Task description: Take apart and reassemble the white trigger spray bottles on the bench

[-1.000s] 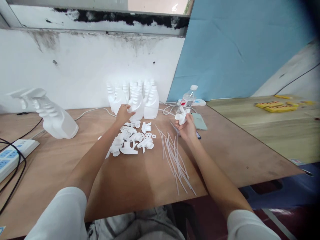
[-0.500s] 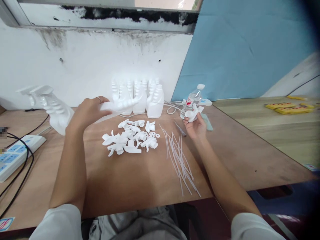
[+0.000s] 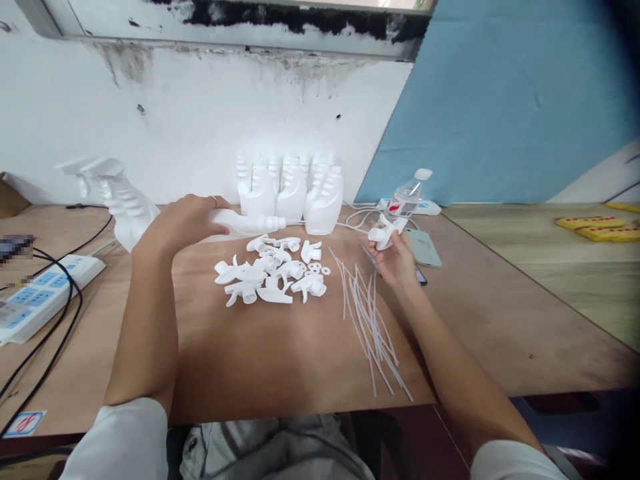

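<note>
My left hand [image 3: 187, 223] is closed around a white plastic bottle [image 3: 247, 223], which lies nearly level with its ribbed neck pointing right. Fingers of my right hand [image 3: 395, 257] pinch a white trigger sprayer head [image 3: 384, 232] above the right side of the table. Between the hands lies a pile of white sprayer parts [image 3: 270, 270], with a few small rings [image 3: 315, 268] at its right edge. Thin white dip tubes [image 3: 370, 327] are spread loosely in front of my right hand. Behind my left wrist stand white bottles with sprayer heads fitted [image 3: 127, 200], partly hidden by the arm.
Several white bottles [image 3: 323, 203] without sprayers stand against the wall. A clear water bottle [image 3: 407, 197] and a pale green phone-like object [image 3: 424, 247] are beyond my right hand. A power strip [image 3: 47, 293] with black cables lies at left.
The bottle in my left hand has tipped so its neck sits lower and more level. My right hand still holds the sprayer head, now turned slightly. The whole view has shifted a little.
</note>
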A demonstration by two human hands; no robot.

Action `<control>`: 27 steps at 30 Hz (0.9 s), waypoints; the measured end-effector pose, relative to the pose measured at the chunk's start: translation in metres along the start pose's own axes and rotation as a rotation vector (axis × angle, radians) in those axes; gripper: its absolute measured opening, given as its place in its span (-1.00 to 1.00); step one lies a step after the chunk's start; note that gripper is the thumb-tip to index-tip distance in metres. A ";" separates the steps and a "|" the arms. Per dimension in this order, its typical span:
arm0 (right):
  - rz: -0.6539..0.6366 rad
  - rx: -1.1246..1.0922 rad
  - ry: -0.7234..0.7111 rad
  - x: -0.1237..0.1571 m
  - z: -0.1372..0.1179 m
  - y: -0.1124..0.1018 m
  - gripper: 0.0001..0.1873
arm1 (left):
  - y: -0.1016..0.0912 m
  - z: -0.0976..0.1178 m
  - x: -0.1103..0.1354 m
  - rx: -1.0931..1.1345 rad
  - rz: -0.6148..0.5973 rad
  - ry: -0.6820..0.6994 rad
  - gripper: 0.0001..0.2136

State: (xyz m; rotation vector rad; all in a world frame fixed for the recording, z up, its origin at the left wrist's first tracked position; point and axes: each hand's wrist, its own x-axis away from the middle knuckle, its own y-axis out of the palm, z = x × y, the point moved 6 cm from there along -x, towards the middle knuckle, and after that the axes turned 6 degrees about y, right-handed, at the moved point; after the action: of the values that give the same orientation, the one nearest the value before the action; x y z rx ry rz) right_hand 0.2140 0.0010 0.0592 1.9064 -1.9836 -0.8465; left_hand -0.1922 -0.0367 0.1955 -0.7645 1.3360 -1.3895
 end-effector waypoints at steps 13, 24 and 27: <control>0.025 0.049 0.003 0.000 0.005 -0.003 -0.72 | 0.001 -0.001 0.000 0.008 -0.010 0.022 -0.68; -0.105 0.110 -0.116 0.042 -0.029 0.085 -0.70 | 0.014 0.059 0.001 0.129 -0.087 0.276 -0.59; -0.088 0.133 -0.204 0.054 -0.047 0.110 -0.64 | 0.018 0.084 0.008 0.236 -0.127 0.375 -0.58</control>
State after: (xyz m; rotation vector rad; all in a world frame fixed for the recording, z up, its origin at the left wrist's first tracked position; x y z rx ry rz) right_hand 0.1447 -0.0657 0.1487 2.0685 -2.1342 -0.9908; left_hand -0.1120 -0.0687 0.1924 -0.4495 1.3883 -1.8211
